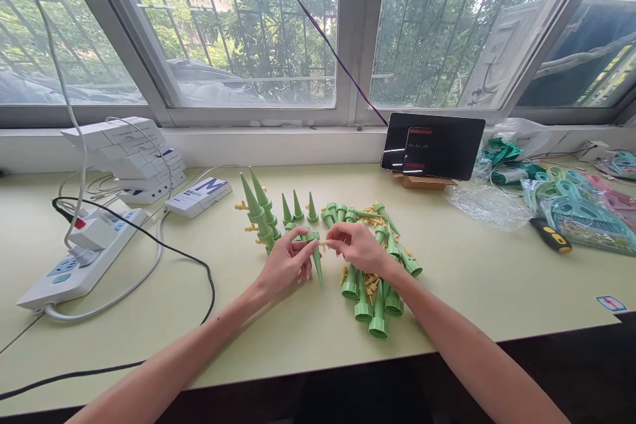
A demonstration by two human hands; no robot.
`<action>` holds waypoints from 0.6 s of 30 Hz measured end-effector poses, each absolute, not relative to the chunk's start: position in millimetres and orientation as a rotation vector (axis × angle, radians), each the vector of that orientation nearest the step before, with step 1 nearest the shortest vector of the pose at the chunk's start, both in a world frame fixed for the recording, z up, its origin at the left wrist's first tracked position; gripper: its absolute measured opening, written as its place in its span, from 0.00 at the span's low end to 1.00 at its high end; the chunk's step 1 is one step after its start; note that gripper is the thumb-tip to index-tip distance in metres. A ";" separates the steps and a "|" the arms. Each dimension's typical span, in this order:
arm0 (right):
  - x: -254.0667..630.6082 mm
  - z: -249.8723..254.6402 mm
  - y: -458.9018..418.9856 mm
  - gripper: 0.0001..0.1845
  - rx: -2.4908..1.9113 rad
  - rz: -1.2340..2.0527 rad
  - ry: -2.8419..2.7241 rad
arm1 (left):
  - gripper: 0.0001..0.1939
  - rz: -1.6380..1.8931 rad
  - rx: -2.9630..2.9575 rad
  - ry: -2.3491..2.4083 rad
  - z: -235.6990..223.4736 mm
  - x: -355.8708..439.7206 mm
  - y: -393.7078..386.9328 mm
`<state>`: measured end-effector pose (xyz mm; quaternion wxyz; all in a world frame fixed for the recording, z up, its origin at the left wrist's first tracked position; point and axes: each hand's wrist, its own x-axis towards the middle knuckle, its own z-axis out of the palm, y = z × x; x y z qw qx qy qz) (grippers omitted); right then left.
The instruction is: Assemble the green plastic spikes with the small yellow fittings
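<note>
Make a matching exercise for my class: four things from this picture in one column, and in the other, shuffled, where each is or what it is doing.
Column one
1. Left hand
2. White power strip
3. Right hand
4. Large dark screen

Column two
A. Pinches a small yellow piece
B. Stands propped at the back of the table
C. Holds a green spike
D. Lies at the left side of the table

Right pairs: 1-C; 2-D; 3-A; 4-B
</note>
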<state>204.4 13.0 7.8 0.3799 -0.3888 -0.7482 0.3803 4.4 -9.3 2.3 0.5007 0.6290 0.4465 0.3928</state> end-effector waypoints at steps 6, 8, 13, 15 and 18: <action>203.9 8.0 13.6 0.03 -1.007 0.975 -1.895 | 0.16 0.972 1.495 1.068 0.6 4.0 -8.0; 204.0 6.9 13.9 0.04 -1.000 0.988 -1.896 | 0.16 0.984 1.507 1.064 0.2 3.9 -8.3; 204.0 5.7 13.1 0.10 -1.015 0.960 -1.935 | 0.16 1.018 1.557 1.045 -0.9 4.2 -9.0; 203.6 7.0 12.4 0.13 -1.037 0.944 -1.961 | 0.16 1.025 1.563 1.041 -1.0 4.7 -9.1; 202.5 9.8 11.3 0.19 -1.054 0.924 -1.988 | 0.17 1.030 1.566 1.032 -1.1 5.4 -9.4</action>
